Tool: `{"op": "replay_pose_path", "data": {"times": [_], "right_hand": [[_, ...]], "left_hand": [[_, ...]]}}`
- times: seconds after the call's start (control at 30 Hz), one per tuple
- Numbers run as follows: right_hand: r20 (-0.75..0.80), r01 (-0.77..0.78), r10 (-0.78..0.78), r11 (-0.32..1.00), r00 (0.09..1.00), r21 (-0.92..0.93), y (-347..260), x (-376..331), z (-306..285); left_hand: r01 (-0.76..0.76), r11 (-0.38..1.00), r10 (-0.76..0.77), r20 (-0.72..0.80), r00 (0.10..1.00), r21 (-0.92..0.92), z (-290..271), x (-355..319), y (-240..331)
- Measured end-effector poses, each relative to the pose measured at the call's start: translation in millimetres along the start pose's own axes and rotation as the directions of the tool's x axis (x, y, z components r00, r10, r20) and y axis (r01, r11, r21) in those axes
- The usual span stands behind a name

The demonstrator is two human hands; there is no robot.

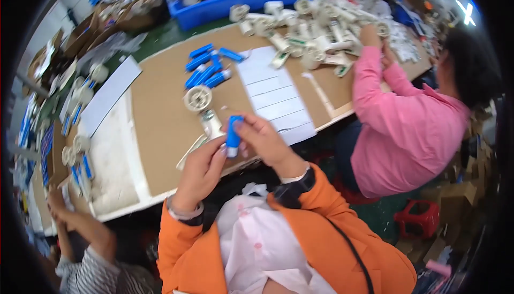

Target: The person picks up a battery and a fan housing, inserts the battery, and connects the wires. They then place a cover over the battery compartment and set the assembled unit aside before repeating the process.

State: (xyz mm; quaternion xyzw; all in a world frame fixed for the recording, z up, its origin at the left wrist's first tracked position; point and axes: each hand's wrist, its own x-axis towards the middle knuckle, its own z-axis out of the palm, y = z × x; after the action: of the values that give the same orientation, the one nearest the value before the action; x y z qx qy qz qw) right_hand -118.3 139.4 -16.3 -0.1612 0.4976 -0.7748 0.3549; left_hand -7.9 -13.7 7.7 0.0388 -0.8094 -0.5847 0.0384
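Note:
A short blue cylinder (234, 133) with a white end stands upright between my hands over the near edge of the table. My right hand (266, 143) is closed on it, thumb and fingers pinching its upper part. Beside its white lower end, my left hand (201, 171) is closed, the fingertips against it. Just beyond my hands lies a cream plastic part with a round spoked head (198, 98) and a handle (212, 125), partly hidden by my fingers. Farther off, several similar blue cylinders (206, 68) lie in a loose group on the brown board.
White ruled sheets (273, 93) lie right of centre. A heap of cream plastic parts (316, 31) covers the far right, where a co-worker in pink (407, 117) reaches in. A blue bin (184, 13) stands beyond the table. Another person's arm (88, 227) is at left.

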Motion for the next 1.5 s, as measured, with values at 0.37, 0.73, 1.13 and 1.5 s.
{"op": "replay_pose_path", "data": {"times": [0.37,0.73,1.13,1.5], "right_hand": [[0.009,-0.015,0.015,1.0,1.0,-0.002,7,-2,8],[0.077,-0.093,0.088,0.994,0.993,0.064,0,-3,1],[0.0,0.003,-0.003,0.992,1.0,-0.128,-2,-8,9],[0.056,-0.024,0.027,0.998,0.998,-0.063,-6,-10,9]], "left_hand": [[-0.112,0.985,0.1,0.095,0.991,0.133,-2,-6,2],[0.006,0.999,0.0,0.16,0.987,-0.035,-6,-5,-11],[0.012,0.978,-0.011,0.005,1.0,-0.21,1,-2,-14],[0.137,0.921,-0.116,0.08,0.99,-0.364,-1,-3,-11]]}}
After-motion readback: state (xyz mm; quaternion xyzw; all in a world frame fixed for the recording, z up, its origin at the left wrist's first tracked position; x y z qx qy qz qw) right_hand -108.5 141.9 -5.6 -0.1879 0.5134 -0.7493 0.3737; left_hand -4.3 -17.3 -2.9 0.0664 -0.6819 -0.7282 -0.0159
